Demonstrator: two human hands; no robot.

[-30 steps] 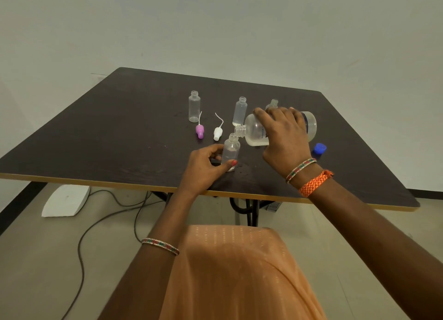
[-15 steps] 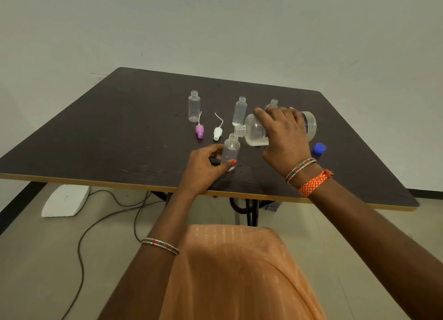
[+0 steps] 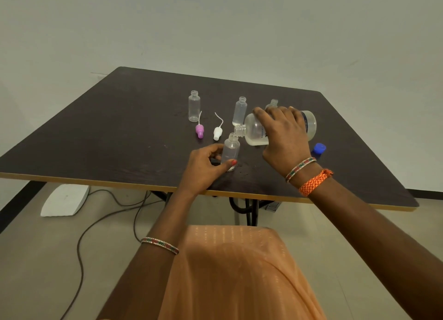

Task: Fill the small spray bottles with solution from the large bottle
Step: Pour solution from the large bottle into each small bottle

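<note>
Big dark tabletop (image 3: 107, 137) with a pale wood edge takes up most of the scene, person sitting at the near side in orange fabric. The large bottle (image 3: 257, 131) is tipped almost flat on its side, with the right hand (image 3: 285, 137) wrapped over the top of it, fingers curled round the body. Some milky liquid sits pooled along its lower side. Its open neck points left and sits right over the mouth of a small spray bottle (image 3: 230, 149), which stands upright near the front edge. The left hand (image 3: 203, 167) is closed on that little bottle low down, thumb across the front. Three more small bottles stand farther back: one on the left (image 3: 194, 106), one in the middle (image 3: 239, 110), one (image 3: 273, 103) mostly hidden behind the right hand. Between them lie a pink nozzle (image 3: 199, 130) and a white nozzle (image 3: 217, 132), each with its thin tube. A blue cap (image 3: 319, 149) sits just right of the right wrist.
</note>
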